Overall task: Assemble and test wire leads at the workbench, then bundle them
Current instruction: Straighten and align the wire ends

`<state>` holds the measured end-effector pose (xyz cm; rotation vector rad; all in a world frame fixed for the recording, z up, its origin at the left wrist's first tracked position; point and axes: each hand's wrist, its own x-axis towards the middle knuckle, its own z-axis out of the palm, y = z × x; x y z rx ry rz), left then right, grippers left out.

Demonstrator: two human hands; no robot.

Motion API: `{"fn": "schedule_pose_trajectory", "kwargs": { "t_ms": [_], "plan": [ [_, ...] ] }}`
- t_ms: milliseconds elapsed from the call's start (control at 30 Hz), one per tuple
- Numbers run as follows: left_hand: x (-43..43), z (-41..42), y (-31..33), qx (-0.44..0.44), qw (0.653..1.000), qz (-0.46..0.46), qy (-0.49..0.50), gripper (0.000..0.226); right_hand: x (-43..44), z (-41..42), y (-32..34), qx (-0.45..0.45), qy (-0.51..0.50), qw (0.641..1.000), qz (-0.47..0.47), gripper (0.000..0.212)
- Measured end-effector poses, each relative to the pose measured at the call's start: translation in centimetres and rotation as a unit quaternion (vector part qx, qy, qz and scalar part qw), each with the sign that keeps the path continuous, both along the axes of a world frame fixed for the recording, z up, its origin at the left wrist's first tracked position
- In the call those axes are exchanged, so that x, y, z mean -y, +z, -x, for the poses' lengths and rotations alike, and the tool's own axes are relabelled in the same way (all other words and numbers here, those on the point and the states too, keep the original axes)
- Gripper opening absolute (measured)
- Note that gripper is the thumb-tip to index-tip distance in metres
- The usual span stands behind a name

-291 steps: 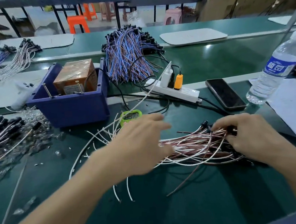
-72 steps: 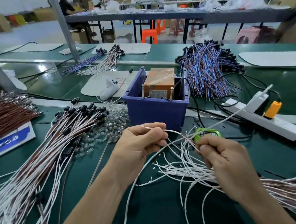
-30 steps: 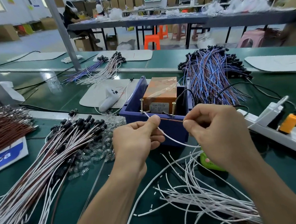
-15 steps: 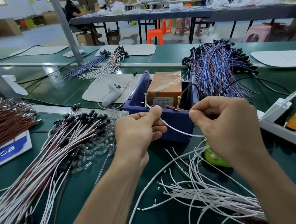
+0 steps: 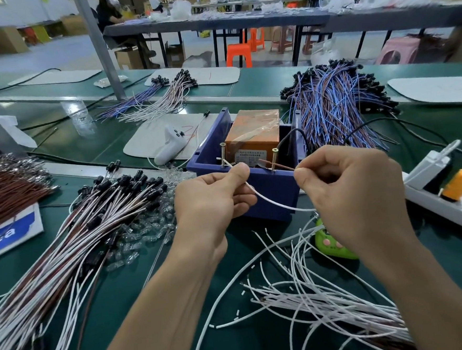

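- Nearest to me, a loose pile of white wires fans over the green bench under my right forearm. I judge a careless drop of that arm could drag the pile and tangle it.
- On my left, a heap of finished leads with black caps lies across the bench, well apart from my hands.
- My left hand is clenched, thumb and forefinger pinching the white wire near its end. The wire sags in a shallow curve between my hands and goes behind my right hand.
- My right hand is pinched shut on a thin brown wire, whose bare tip sticks out to the left of my fingertips.
- Just beyond my hands, two upright brass pins stand on the near rim of the blue box. The white end sits at the left pin, and the brown tip sits by the right pin; I cannot tell whether either is really touching.
- The risk, as I judge it: so little wire shows past each pinch that a small wobble could slip a tip off its pin and give a false reading. A bare end could also stray toward the other pin.
- Inside the box stands an orange block wrapped in clear film.
- Farther back lies a thick bundle of blue and brown wires, clear of the work.
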<state>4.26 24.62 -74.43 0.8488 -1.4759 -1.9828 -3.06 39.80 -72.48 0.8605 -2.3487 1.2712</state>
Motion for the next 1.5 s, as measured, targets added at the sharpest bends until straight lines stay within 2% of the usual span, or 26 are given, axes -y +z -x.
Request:
{"fn": "schedule_pose_trajectory", "kwargs": {
  "t_ms": [433,667,867,967,1033,1133,1200,1267,1333,1367,1433,1500],
  "plan": [
    [0.1,0.0,0.0,-0.003,1.000,-0.002,-0.004,0.028,0.2,0.3,-0.7,0.003,0.000,1.000,-0.016,0.008],
    [0.2,0.0,0.0,0.002,1.000,-0.005,-0.008,0.025,0.3,0.3,-1.1,-0.023,-0.035,0.999,-0.025,0.009],
    [0.2,0.0,0.0,0.004,1.000,0.003,-0.005,0.027,-0.1,-0.2,0.1,-0.031,-0.024,0.998,-0.040,0.010],
    [-0.2,-0.3,0.1,-0.017,1.000,-0.001,-0.004,0.027,-1.2,0.0,1.8,-0.029,-0.003,0.989,-0.147,0.012],
    [-0.6,-0.6,0.2,-0.047,0.999,0.005,0.001,0.033,-2.1,0.1,3.0,0.020,0.020,0.968,-0.249,0.009],
    [-1.0,-1.0,0.2,-0.081,0.996,0.037,0.019,0.040,-3.8,-0.3,4.7,0.079,0.033,0.946,-0.313,0.012],
    [-1.4,-1.2,-0.1,-0.082,0.994,0.071,0.022,0.041,-5.5,-0.7,5.2,0.071,0.017,0.947,-0.312,0.014],
    [-2.1,-1.4,-0.5,-0.054,0.988,0.145,0.016,0.038,-7.7,-1.3,5.8,0.070,-0.002,0.945,-0.319,0.045],
    [-2.9,-1.8,-1.2,0.002,0.959,0.284,-0.003,0.036,-9.9,-1.8,5.9,0.089,-0.016,0.920,-0.380,0.068],
    [-3.2,-2.0,-1.6,0.029,0.929,0.368,-0.014,0.040,-10.9,-2.0,5.6,0.111,-0.020,0.900,-0.421,0.068],
    [-3.7,-2.4,-2.2,0.063,0.854,0.515,-0.021,0.049,-12.7,-2.2,4.9,0.138,-0.038,0.870,-0.472,0.045],
    [-4.4,-2.7,-2.5,0.054,0.798,0.599,-0.020,0.053,-14.1,-2.1,3.9,0.130,-0.065,0.862,-0.486,0.026]
  ]
}}
